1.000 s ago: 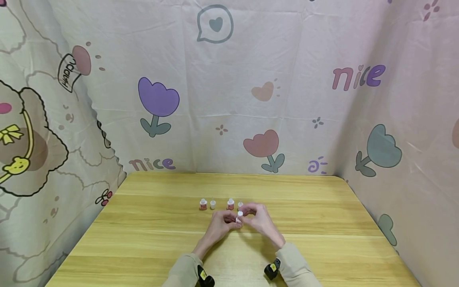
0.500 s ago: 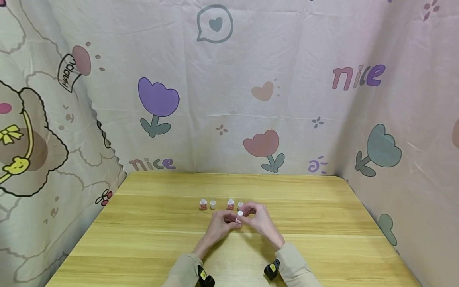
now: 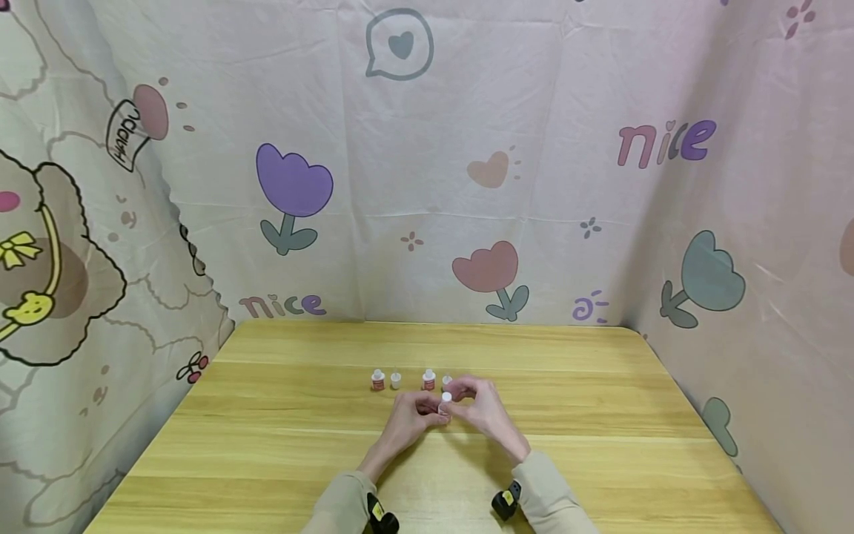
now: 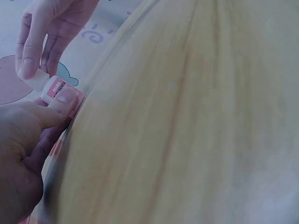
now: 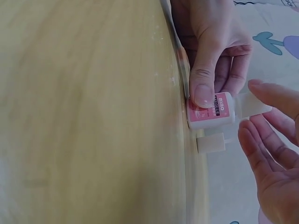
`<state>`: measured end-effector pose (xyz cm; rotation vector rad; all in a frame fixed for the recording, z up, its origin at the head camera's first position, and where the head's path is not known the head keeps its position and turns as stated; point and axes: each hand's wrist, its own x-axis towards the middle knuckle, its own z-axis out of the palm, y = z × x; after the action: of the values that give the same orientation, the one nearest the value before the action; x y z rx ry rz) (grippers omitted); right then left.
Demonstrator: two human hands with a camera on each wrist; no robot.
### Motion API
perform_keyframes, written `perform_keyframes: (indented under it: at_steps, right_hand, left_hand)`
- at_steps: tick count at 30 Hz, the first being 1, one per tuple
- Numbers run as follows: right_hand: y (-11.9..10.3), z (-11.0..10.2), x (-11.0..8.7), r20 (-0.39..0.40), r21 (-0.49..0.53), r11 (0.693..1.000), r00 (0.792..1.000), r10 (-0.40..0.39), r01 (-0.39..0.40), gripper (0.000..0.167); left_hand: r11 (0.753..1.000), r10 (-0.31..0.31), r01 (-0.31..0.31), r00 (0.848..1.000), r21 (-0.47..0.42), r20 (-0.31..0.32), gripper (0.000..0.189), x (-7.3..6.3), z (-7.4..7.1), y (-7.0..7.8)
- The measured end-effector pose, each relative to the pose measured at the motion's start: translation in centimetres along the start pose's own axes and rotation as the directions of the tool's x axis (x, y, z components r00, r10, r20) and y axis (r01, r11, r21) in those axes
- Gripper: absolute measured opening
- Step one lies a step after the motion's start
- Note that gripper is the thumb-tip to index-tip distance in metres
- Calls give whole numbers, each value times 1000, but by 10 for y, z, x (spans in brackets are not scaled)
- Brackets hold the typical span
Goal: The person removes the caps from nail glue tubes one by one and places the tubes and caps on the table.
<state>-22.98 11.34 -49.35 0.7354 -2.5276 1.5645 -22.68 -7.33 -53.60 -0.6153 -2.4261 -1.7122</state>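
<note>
A small white glue bottle (image 5: 223, 114) with a pink label stands upright on the table, its white cap (image 5: 252, 105) on top. In the head view my left hand (image 3: 407, 417) is left of it and my right hand (image 3: 487, 412) is on the right. The left thumb lies across the label, and that hand holds the bottle (image 4: 56, 87) low on its body. Thumb and fingers of my right hand pinch the cap (image 4: 35, 80). Part of the label is hidden under the left thumb.
Behind the hands stand two similar open bottles, one at left (image 3: 378, 381) and one nearer the middle (image 3: 428, 381). Beside each is a loose white cap with a thin pin, the left cap (image 3: 396, 381) and the right cap (image 3: 446, 382). A printed curtain (image 3: 414, 185) borders the wooden table (image 3: 280, 415).
</note>
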Motion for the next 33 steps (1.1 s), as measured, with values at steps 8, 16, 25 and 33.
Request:
perform_keyframes:
  at_steps: [8,16,25,33]
  right_hand:
    - [-1,0,1,-28,0,1000,1000,-1,1,17]
    - [-3,-1,-1,-7,4,1000,1000,-22,22,18]
    - [-3,0,1,-18,-18,1000,1000,2,-2,18]
    - [-2,0,0,-24,-9,999,999,-35,35,14]
  left_hand:
    - [1000,-9,9,1000,16,2,15,1,1,0]
    - [1000,-7,7,1000,8,2,14,1,1,-1]
    - [1000,-4,4,1000,-3,-1,15,0,1,-1]
    - [1000,-23,23,1000,-15,-3,15,0,1,1]
